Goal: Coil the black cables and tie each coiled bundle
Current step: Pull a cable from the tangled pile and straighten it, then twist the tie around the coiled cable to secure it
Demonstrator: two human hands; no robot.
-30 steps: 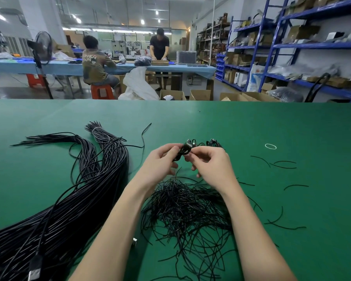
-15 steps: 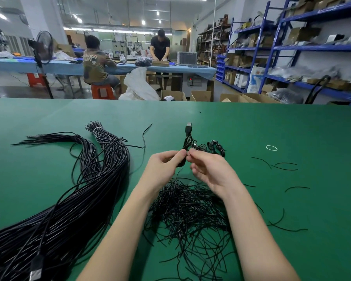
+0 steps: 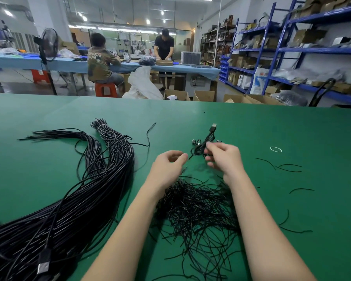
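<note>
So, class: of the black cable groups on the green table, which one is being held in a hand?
The small coiled bundle, gripped by the right hand; the long bundle and tie pile lie untouched.

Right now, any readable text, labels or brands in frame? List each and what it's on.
"DOWN": large letters on the back of the seated person's shirt; a line above it is too blurred to read.
Red marking on the white sack by the blue shelving: too blurred to read.
Wall papers behind the far table, shelf boxes: too small to read.
Cables, green table: no text visible.
</note>
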